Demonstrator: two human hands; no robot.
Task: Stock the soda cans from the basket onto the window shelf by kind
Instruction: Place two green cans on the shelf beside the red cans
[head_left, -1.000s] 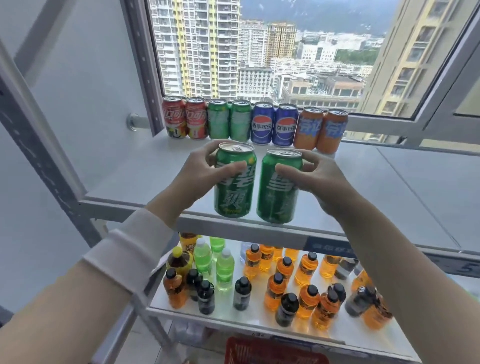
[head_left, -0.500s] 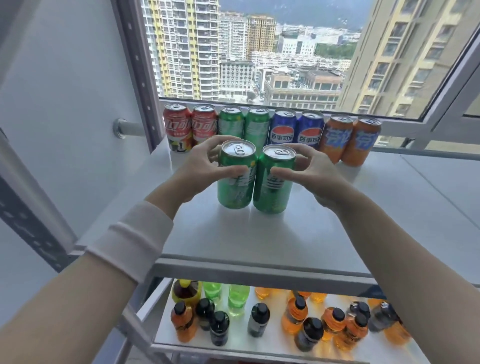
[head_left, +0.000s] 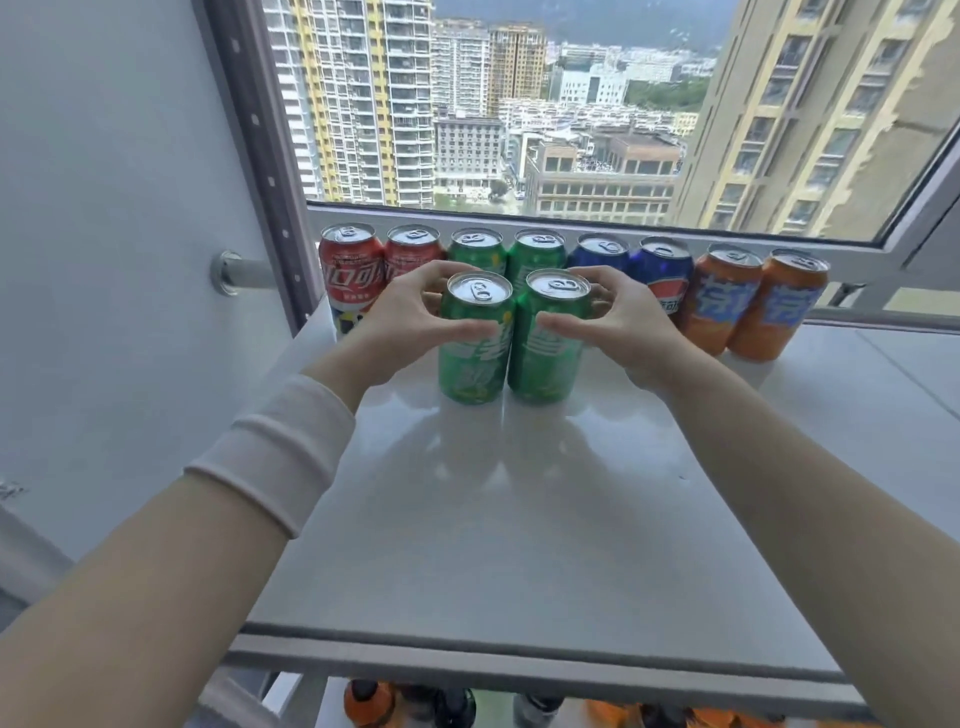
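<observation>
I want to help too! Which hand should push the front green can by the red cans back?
Left, probably. The left hand grips the left green can, beside the red cans; the right hand holds the right green can.

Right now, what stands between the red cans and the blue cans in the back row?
Head view: two green cans stand there, just behind the front green pair.

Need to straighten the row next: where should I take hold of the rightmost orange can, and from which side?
Probably round the upper wall of the rightmost orange can, just under the rim, coming from the front right. It stands upright with that side free; the other orange can crowds its left and the window frame runs behind.
</observation>
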